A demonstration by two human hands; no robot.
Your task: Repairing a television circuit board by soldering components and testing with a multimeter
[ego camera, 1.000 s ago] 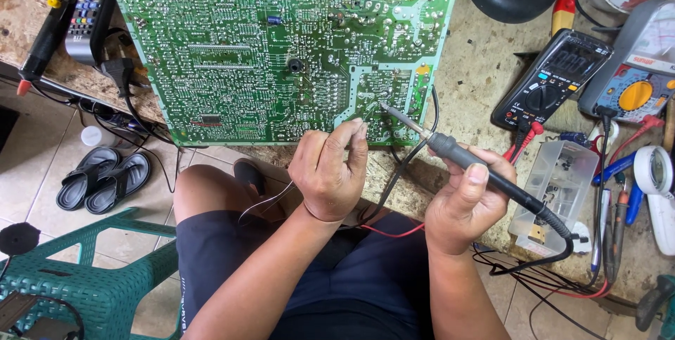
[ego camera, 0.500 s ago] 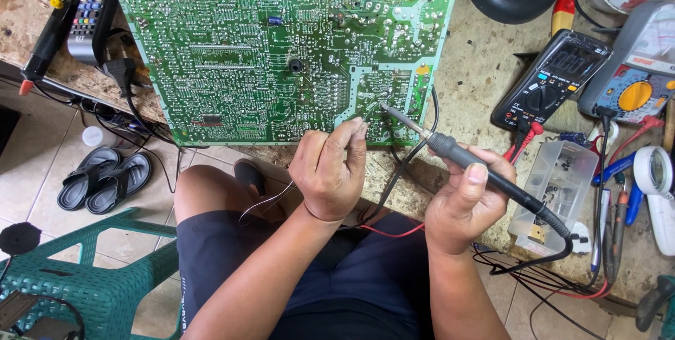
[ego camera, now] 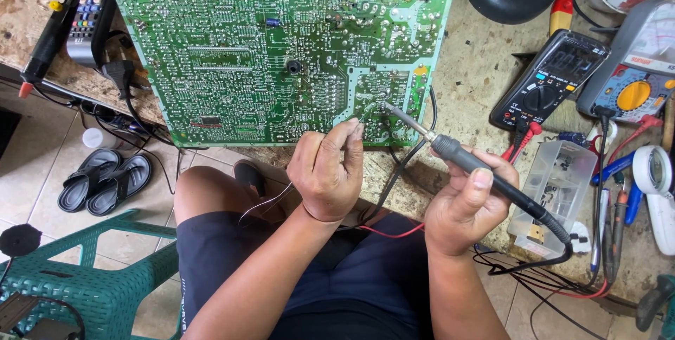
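Two hands meet at the near edge of the big green circuit board [ego camera: 281,45], which lies solder side up on the worn bench [ego camera: 478,87]. The right hand [ego camera: 464,206] is closed around the dark handle of a soldering iron [ego camera: 478,171], thumb on top, with the metal tip slanting up and left onto a joint near the board's near right corner. The left hand [ego camera: 327,171] has its fingertips pinched together on a thin strand of solder wire [ego camera: 271,203], whose tail loops down towards the knee; the pinched end sits just beside the iron's tip.

To my eye, doing this joint well means keeping the tip flat against pad and lead together, feeding the wire to the heated joint and not to the iron, and lifting both away cleanly once the metal flows. Bracing the right wrist on the bench edge would steady it.

Further right lie a black multimeter [ego camera: 548,80] with red and black leads, a grey meter with a yellow dial [ego camera: 633,80] and a clear plastic parts box [ego camera: 555,185]. A remote control [ego camera: 91,9] rests at the far left.
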